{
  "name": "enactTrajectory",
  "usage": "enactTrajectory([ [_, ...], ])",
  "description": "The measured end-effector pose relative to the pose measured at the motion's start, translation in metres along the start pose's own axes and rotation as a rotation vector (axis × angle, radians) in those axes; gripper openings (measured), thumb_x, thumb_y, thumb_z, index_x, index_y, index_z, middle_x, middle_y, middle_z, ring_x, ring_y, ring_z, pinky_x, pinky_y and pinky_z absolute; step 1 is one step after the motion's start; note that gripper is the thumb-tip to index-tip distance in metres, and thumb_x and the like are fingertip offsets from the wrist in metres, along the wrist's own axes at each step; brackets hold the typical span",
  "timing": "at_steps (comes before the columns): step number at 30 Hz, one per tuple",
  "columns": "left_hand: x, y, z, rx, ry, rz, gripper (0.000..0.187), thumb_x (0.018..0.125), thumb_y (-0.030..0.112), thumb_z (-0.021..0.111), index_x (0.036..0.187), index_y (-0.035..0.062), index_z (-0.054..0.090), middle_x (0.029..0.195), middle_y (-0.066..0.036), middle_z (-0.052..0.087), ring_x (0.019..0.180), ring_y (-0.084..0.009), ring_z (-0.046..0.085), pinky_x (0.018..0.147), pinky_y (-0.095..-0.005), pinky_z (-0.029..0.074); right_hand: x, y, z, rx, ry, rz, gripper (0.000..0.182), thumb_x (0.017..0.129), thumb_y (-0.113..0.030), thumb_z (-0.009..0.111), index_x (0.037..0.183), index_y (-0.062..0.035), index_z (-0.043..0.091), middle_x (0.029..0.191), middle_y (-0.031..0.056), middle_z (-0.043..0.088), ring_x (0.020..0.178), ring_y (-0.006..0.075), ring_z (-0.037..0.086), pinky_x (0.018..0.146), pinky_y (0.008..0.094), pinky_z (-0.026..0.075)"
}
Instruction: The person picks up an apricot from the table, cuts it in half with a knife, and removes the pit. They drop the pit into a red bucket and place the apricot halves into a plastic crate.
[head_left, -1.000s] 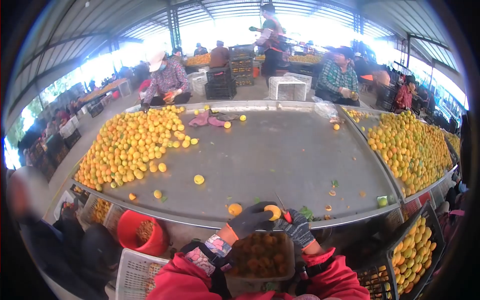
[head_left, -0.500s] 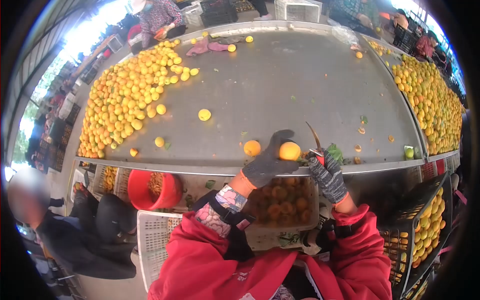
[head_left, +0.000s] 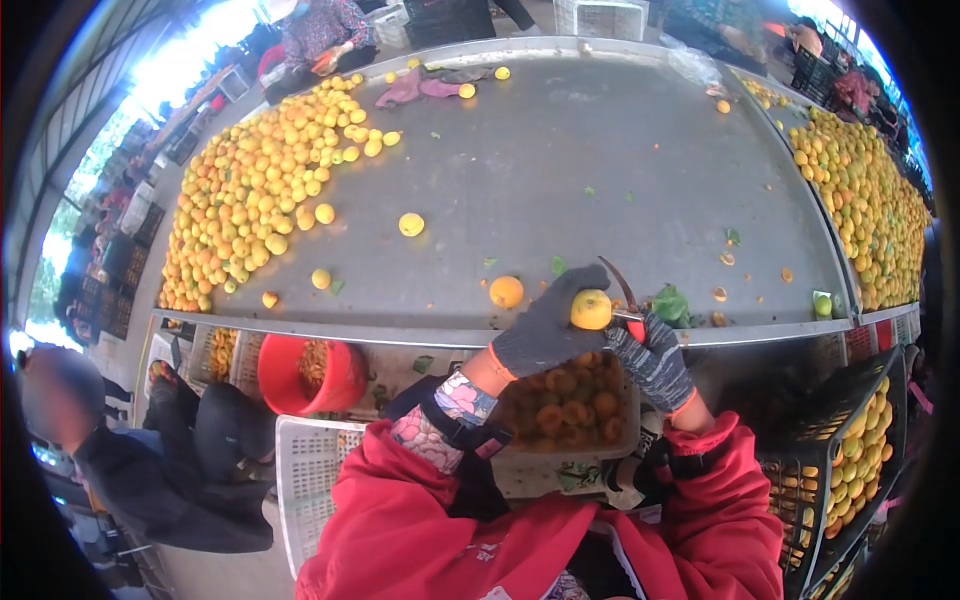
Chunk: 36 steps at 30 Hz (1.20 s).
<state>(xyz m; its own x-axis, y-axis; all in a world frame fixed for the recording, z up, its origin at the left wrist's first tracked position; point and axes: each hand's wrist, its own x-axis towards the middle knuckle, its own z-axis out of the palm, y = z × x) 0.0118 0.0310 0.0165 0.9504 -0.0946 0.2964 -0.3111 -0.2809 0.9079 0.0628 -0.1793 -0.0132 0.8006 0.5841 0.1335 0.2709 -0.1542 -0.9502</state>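
My left hand (head_left: 540, 330), in a dark grey glove, is closed around a round yellow fruit (head_left: 591, 309), perhaps a peach, just above the near edge of the table. Wrapped round the red handle of a small curved knife (head_left: 621, 284) is my right hand (head_left: 652, 362), in a striped grey glove. The blade points up and away, close to the fruit's right side; whether it touches cannot be made out. An orange fruit (head_left: 506, 292) lies left of my left hand. A green leaf (head_left: 669, 305) rests beyond my right hand.
A large fruit pile (head_left: 265, 190) covers the table's left side, another (head_left: 860, 205) the right. Below the edge are a tub of fruit (head_left: 634, 440) and a red bucket (head_left: 350, 385). A black crate (head_left: 815, 500) of fruit stands right. A person (head_left: 170, 480) sits at left.
My left hand has brought the fruit slightly right and nearer to me, turning a yellower side up. The knife in my right hand has shifted left, nearer the fruit.
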Motion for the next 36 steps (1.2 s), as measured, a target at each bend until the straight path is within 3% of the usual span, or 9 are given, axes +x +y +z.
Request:
enactTrajectory([
  [6, -0.001, 0.001, -0.004, -0.166, -0.12, -0.114, 0.069, 0.076, 0.017, 0.082, 0.134, 0.005, 0.046, 0.13, -0.01, 0.052, 0.121, -0.0226, 0.052, 0.104, -0.035, 0.042, -0.003, -0.017, -0.007, 0.0, 0.019, -0.084, 0.03, 0.09, -0.009, 0.068, 0.118, 0.0025, 0.061, 0.1, 0.006, 0.067, 0.09, 0.0124, 0.061, 0.08, 0.0286, 0.051],
  [9, -0.002, 0.006, -0.007, -0.048, -0.144, -0.122, 0.065, 0.079, 0.018, 0.08, 0.133, 0.0048, 0.046, 0.126, -0.011, 0.055, 0.117, -0.0224, 0.055, 0.1, -0.0355, 0.044, -0.003, -0.005, -0.001, 0.021, 0.046, -0.118, 0.031, 0.09, -0.008, 0.068, 0.117, 0.0031, 0.06, 0.1, 0.0083, 0.068, 0.09, 0.0143, 0.063, 0.078, 0.0302, 0.052],
  [12, -0.002, 0.01, -0.006, 0.004, -0.172, -0.098, 0.061, 0.082, 0.021, 0.078, 0.13, 0.0036, 0.046, 0.12, -0.011, 0.058, 0.112, -0.0222, 0.058, 0.096, -0.0356, 0.046, -0.002, -0.011, 0.001, -0.181, 0.069, -0.25, 0.033, 0.087, -0.012, 0.068, 0.112, 0.0076, 0.059, 0.09, 0.0212, 0.067, 0.083, 0.0336, 0.068, 0.073, 0.0384, 0.052],
  [15, -0.002, 0.008, -0.003, -0.023, -0.173, -0.081, 0.06, 0.083, 0.023, 0.078, 0.129, 0.0031, 0.045, 0.117, -0.012, 0.06, 0.109, -0.0221, 0.059, 0.094, -0.0354, 0.047, -0.003, -0.009, 0.0, -0.235, 0.067, -0.212, 0.033, 0.086, -0.011, 0.067, 0.111, 0.009, 0.058, 0.091, 0.0242, 0.066, 0.084, 0.0371, 0.067, 0.072, 0.0401, 0.052],
  [21, -0.003, -0.001, -0.004, 0.099, -0.196, -0.101, 0.059, 0.082, 0.027, 0.078, 0.129, 0.0024, 0.05, 0.117, -0.014, 0.061, 0.109, -0.024, 0.06, 0.095, -0.0357, 0.047, -0.003, 0.003, 0.0, -0.393, 0.072, -0.287, 0.034, 0.082, -0.01, 0.068, 0.111, 0.0065, 0.059, 0.082, 0.024, 0.064, 0.075, 0.04, 0.065, 0.067, 0.0443, 0.052],
  [24, -0.003, 0.003, -0.005, 0.133, -0.182, -0.083, 0.06, 0.081, 0.028, 0.079, 0.128, 0.002, 0.052, 0.119, -0.015, 0.061, 0.111, -0.0267, 0.06, 0.096, -0.0369, 0.046, -0.002, -0.002, 0.0, -0.448, 0.049, -0.346, 0.026, 0.085, -0.004, 0.063, 0.109, 0.0057, 0.058, 0.086, 0.0192, 0.064, 0.076, 0.033, 0.065, 0.068, 0.0386, 0.051],
  [27, -0.005, -0.003, -0.004, 0.189, -0.167, -0.047, 0.062, 0.08, 0.029, 0.079, 0.129, 0.0016, 0.052, 0.122, -0.016, 0.059, 0.112, -0.0298, 0.059, 0.097, -0.0377, 0.046, -0.004, 0.005, 0.001, -0.472, 0.059, -0.29, 0.024, 0.084, -0.004, 0.063, 0.106, 0.0041, 0.059, 0.084, 0.0205, 0.064, 0.076, 0.0368, 0.065, 0.067, 0.0405, 0.051],
  [30, -0.006, -0.007, -0.003, 0.237, -0.167, -0.034, 0.061, 0.081, 0.029, 0.078, 0.128, 0.0012, 0.051, 0.122, -0.016, 0.058, 0.112, -0.0311, 0.059, 0.096, -0.0378, 0.046, 0.001, 0.002, 0.001, -0.565, 0.05, -0.35, 0.035, 0.081, -0.013, 0.069, 0.111, 0.0032, 0.059, 0.079, 0.0224, 0.063, 0.07, 0.0395, 0.063, 0.063, 0.0469, 0.05],
  [36, -0.01, -0.001, 0.002, 0.213, -0.126, -0.106, 0.058, 0.083, 0.03, 0.076, 0.125, 0.0016, 0.049, 0.117, -0.018, 0.057, 0.11, -0.0316, 0.06, 0.093, -0.0385, 0.047, -0.001, 0.0, 0.002, -0.668, 0.047, -0.288, 0.038, 0.079, -0.013, 0.067, 0.113, 0.001, 0.057, 0.076, 0.0209, 0.062, 0.07, 0.0385, 0.063, 0.062, 0.0468, 0.05],
])
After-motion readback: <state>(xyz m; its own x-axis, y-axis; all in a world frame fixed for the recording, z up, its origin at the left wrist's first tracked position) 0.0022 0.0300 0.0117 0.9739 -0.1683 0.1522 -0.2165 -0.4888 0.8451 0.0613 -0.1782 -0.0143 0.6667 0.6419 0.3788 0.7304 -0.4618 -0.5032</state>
